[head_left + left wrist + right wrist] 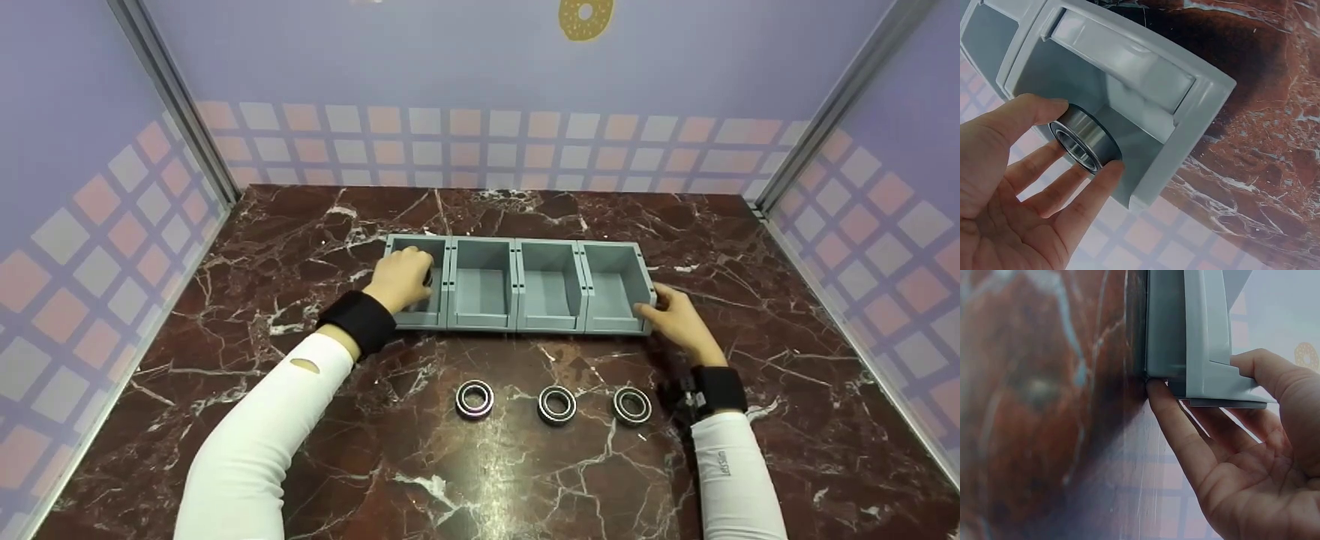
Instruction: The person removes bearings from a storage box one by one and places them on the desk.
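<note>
My left hand (403, 277) reaches into the leftmost compartment of a grey row of storage bins (484, 322). Between its thumb and fingers it pinches a steel ball bearing (1088, 135), held tilted at the bin's opening in the left wrist view. In the head view that bearing is mostly hidden by the hand. At the right end of the row, my right hand (675, 319) grips the outer bin wall, thumb over the rim and fingers on the outside (1221, 382). The other three compartments show bare floors.
Three more bearings lie in a loose line in front of the bins: a left one (475, 400), a middle one (556, 406) and a right one (631, 406). All stand on a dark red marbled table (360, 480), enclosed by patterned panels (480, 75) at back and sides.
</note>
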A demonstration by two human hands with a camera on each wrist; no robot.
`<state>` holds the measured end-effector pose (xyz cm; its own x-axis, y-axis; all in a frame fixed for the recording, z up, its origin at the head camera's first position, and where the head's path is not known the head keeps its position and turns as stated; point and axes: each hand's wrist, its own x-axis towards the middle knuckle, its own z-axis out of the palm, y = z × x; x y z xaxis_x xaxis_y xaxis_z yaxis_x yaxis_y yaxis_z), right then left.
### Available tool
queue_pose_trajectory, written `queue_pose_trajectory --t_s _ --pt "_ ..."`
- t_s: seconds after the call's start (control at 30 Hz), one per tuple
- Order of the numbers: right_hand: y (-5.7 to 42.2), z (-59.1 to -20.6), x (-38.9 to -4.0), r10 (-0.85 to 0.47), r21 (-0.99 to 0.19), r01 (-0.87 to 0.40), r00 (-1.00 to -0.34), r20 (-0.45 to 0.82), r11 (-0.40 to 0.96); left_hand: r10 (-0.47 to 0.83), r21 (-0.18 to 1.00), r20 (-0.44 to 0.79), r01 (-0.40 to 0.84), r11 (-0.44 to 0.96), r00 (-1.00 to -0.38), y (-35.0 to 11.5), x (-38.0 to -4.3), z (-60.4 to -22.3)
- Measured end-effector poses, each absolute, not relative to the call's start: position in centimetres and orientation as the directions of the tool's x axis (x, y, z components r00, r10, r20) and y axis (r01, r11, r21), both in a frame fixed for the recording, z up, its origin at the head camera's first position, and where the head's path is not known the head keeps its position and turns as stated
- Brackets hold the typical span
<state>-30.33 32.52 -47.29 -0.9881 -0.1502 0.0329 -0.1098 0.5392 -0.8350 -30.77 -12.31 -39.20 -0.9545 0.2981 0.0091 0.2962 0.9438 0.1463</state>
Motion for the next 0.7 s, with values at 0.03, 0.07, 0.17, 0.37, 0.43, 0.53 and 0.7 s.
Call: queue_pose_trajectory --t_s 0.03,0.07,0.17,0.37,0.43,0.53,0.7 --pt "32.5 -47.3 -30.3 -0.151 -0.838 -0.113 -0.988 0.038 0.533 0.299 0.146 0.01 0.298 0.944 -0.954 -12.3 -30.7 -39.2" --pt "32.5 -47.3 -30.3 -0.153 -0.842 -0.117 -0.987 0.041 0.526 0.299 0.149 0.008 0.296 0.943 -0.954 -12.4 -30.7 -39.1" --pt "32.4 -47.4 -30.3 -0.156 -0.85 -0.13 -0.986 0.057 0.511 0.299 0.159 0.002 0.295 0.942 -0.954 -12.5 -30.6 -38.9" --pt "32.2 -47.4 -30.2 -0.162 -0.855 -0.139 -0.985 0.065 0.5 0.307 0.175 0.0 0.302 0.937 -0.952 -12.9 -30.2 -38.6" --pt "32.2 -47.4 -30.3 -0.162 -0.855 -0.137 -0.985 0.064 0.5 0.312 0.177 0.004 0.308 0.935 -0.95 -13.0 -30.1 -38.5" --pt "32.4 -47.4 -30.3 -0.158 -0.846 -0.136 -0.985 0.061 0.515 0.319 0.178 0.011 0.316 0.932 -0.948 -13.1 -29.8 -38.2" --pt "32.5 -47.5 -30.3 -0.159 -0.84 -0.137 -0.985 0.061 0.526 0.334 0.176 0.011 0.331 0.927 -0.942 -13.2 -29.4 -37.9"
